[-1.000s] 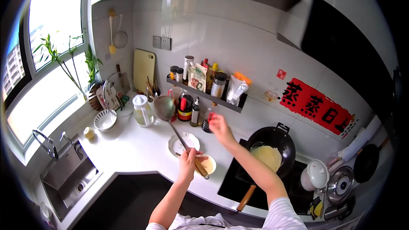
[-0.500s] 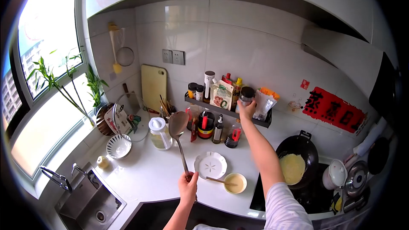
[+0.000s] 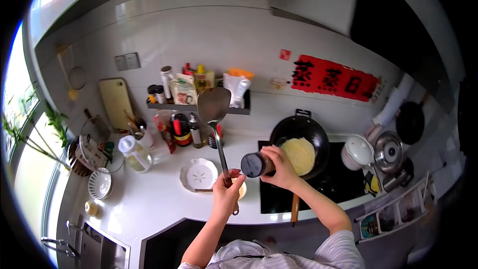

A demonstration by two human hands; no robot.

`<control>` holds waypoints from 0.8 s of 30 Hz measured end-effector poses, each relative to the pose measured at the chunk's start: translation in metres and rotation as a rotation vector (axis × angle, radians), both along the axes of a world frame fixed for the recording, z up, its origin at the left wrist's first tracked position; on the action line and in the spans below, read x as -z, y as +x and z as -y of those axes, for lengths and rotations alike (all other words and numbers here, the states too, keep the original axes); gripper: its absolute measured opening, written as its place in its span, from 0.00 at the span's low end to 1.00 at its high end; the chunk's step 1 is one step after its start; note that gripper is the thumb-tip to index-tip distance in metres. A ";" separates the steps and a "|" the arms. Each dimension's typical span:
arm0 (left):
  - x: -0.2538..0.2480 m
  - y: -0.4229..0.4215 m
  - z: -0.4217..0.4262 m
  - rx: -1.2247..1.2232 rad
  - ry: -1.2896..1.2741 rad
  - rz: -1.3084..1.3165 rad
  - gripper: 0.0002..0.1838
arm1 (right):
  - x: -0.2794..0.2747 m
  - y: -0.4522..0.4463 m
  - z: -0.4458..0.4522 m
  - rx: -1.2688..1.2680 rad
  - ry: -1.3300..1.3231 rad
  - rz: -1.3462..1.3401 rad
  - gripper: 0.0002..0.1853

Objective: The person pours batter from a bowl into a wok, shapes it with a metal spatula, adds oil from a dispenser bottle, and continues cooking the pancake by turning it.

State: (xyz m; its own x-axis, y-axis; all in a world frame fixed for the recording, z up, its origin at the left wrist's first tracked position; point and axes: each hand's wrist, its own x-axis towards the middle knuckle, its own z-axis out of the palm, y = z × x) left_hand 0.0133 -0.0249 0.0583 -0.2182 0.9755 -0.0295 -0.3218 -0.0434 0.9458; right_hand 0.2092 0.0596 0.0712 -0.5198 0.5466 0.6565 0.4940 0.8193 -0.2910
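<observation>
So the left hand (image 3: 227, 195) has a grip on the spatula (image 3: 220, 142), blade pointing up, and the right hand (image 3: 283, 170) is wrapped around a dark-lidded jar (image 3: 253, 165) tipped sideways, lid toward the left hand. Hands are pretty close together; can't tell if the left fingers actually touch the lid. Just past the right hand there's a black wok (image 3: 320, 137) on the stove (image 3: 338, 175) with a pale yellow pancake (image 3: 299, 154) in it. White plate (image 3: 199, 173) sits on the counter (image 3: 164, 189), bowl (image 3: 242, 190) partly hidden behind the left hand.
</observation>
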 end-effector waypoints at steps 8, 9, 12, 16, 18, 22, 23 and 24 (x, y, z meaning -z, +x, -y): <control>0.046 0.097 -0.002 0.420 -0.248 0.169 0.13 | 0.030 0.117 0.082 0.202 -0.117 0.079 0.42; 0.059 0.107 -0.003 0.498 -0.310 0.235 0.14 | 0.034 0.129 0.090 0.221 -0.138 0.102 0.42; 0.070 0.136 0.004 0.588 -0.402 0.272 0.13 | 0.052 0.163 0.100 0.235 -0.141 0.148 0.41; 0.079 0.173 0.008 0.597 -0.404 0.323 0.16 | 0.059 0.196 0.104 0.235 -0.180 0.105 0.41; 0.081 0.188 0.007 0.557 -0.400 0.322 0.16 | 0.055 0.211 0.100 0.231 -0.173 0.133 0.41; 0.081 0.212 0.002 0.443 -0.353 0.215 0.14 | 0.057 0.233 0.087 0.209 -0.152 0.165 0.41; 0.079 0.219 0.000 0.383 -0.341 0.113 0.14 | 0.057 0.237 0.084 0.213 -0.139 0.173 0.41; 0.077 0.225 -0.003 0.364 -0.322 0.084 0.13 | 0.054 0.240 0.078 0.221 -0.098 0.210 0.41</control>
State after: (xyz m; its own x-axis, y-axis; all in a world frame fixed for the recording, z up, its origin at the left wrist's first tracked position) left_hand 0.2378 -0.0216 -0.0188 0.1509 0.9264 -0.3449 -0.3379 0.3763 0.8627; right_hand 0.4493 -0.0187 0.0174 -0.5001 0.7164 0.4865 0.7142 0.6589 -0.2362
